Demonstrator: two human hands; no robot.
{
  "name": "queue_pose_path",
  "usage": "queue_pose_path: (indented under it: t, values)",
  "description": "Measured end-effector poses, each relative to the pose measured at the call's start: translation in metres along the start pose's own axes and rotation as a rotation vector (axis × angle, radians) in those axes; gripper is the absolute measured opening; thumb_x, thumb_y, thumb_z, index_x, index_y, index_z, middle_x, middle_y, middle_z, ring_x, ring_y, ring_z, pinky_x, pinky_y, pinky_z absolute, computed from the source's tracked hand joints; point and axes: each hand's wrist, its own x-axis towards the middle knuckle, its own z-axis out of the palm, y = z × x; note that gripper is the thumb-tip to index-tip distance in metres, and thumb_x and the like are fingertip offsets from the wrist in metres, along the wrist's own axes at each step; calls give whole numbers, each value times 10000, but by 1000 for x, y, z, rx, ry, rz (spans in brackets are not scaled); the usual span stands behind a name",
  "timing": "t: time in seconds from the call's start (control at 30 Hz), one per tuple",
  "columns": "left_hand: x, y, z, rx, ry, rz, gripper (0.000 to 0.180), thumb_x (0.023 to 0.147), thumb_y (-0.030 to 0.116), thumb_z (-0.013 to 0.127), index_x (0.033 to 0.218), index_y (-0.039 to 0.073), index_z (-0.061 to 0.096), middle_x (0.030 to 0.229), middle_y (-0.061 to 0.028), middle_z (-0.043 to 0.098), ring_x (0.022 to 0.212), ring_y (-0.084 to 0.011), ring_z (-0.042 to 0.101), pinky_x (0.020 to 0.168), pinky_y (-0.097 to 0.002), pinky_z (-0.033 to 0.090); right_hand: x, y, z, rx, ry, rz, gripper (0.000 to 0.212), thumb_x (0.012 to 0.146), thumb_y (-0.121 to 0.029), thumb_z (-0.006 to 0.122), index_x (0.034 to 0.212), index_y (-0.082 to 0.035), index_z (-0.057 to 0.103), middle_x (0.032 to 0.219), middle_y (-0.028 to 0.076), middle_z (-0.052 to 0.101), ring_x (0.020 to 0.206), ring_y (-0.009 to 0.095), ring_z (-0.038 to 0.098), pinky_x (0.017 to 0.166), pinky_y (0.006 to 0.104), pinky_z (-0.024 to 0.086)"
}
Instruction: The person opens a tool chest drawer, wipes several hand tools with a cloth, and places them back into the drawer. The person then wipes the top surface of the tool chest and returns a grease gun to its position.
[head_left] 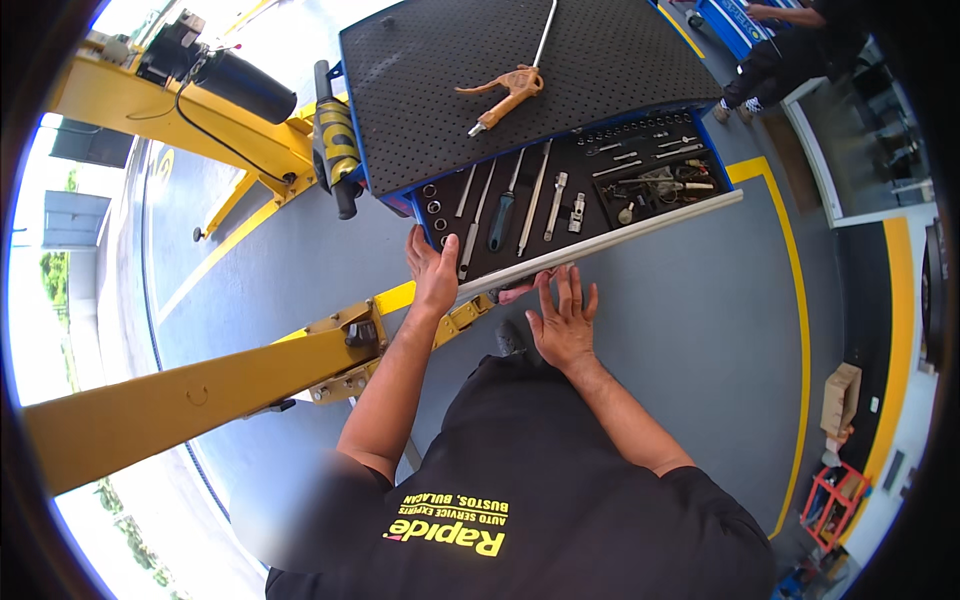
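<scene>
A drawer [600,244] of tools is pulled out from a blue tool cabinet. My left hand [434,275] grips its front left corner, with the thumb on the inner side and the fingers outside. My right hand [567,322] is open, fingers spread, its fingertips at the lower edge of the drawer front. In the dark foam lie a screwdriver [502,222] with a dark green handle, several long metal bars, a universal joint [577,213] and a column of sockets [433,207]. The right compartment [660,190] holds mixed small parts.
An orange air blow gun [515,92] rests on the cabinet's perforated black top [420,90]. A yellow lift arm [200,390] crosses at the left, below a yellow lift post [190,110]. Another person [790,60] stands at a blue cart, far right. A red frame [835,505] stands lower right.
</scene>
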Motion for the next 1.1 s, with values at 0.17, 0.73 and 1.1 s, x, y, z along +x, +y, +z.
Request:
queue_pose_path:
  t: [0.17,0.73,1.1]
  values:
    - [-3,8,0,-124,-5,-41,918,1082,618,464,1632,-55,168,1682,-276,181,1563,-473,188,1282,-545,178,30,65,5,-74,353,-186,557,966,-283,752,1489,-165,602,1528,92,393,1504,324,335,1199,543,279]
    - [3,-4,-1,-232,-38,-70,888,1102,602,436,1609,-92,216,1633,-308,244,1529,-454,257,1278,-510,206,77,-2,71,1111,560,755,604,891,140,658,1392,-32,368,1423,144,450,1310,222,528,1076,363,480]
    - [14,-34,-24,-611,-124,-26,636,975,132,769,1518,35,453,1514,-159,508,1182,-247,620,978,-393,554,102,-15,-91,269,290,-316,157,866,-199,822,937,-82,745,1070,62,651,998,286,626,914,436,482]
